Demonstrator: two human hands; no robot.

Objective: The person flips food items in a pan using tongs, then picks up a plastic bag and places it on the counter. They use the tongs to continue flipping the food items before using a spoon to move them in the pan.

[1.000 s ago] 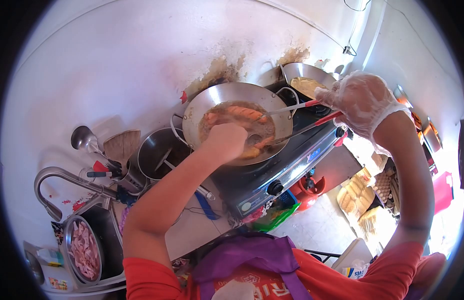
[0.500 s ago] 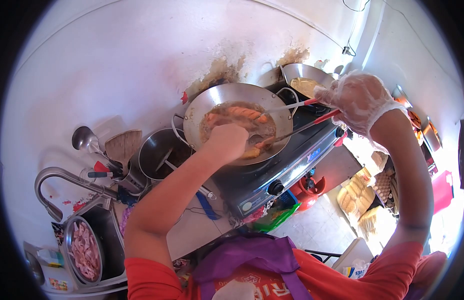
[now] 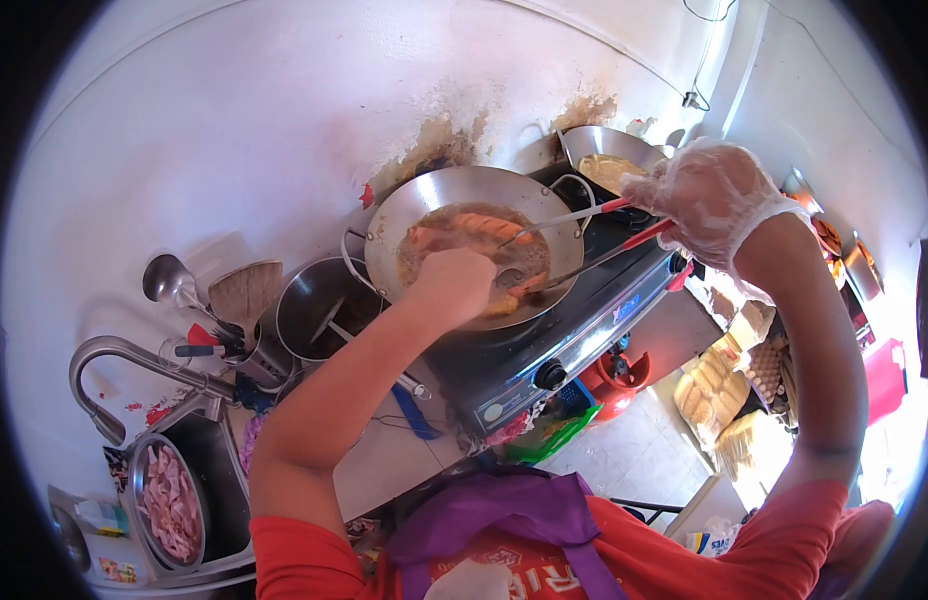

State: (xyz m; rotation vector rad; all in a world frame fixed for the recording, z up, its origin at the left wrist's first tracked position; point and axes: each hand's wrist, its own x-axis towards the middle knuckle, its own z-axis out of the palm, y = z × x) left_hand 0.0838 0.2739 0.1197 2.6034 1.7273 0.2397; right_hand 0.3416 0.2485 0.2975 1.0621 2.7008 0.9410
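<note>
Over the near left part of a large two-handled wok point(image 3: 389, 230) is my left hand point(image 3: 452, 285), bare and closed; a ladle-like round metal end point(image 3: 509, 278) shows just past it, and its handle is hidden. Orange and brown food pieces point(image 3: 479, 223) lie in bubbling oil in the wok. My right hand point(image 3: 714, 195), in a clear plastic glove, is closed on the red handles of long metal tongs point(image 3: 594, 262). The tongs' arms are apart, their tips at the food in the wok.
A second pan point(image 3: 609, 165) with yellowish contents stands behind on the black stove point(image 3: 514, 370). At left are a dark pot point(image 3: 309, 310), a utensil holder point(image 3: 269, 365), a faucet point(image 3: 134, 345) and a bowl of raw meat point(image 3: 169, 505). A red gas cylinder point(image 3: 619, 385) stands below.
Both hands have shifted very slightly, and the tongs' tips sit a little differently among the food. Otherwise the scene looks the same.
</note>
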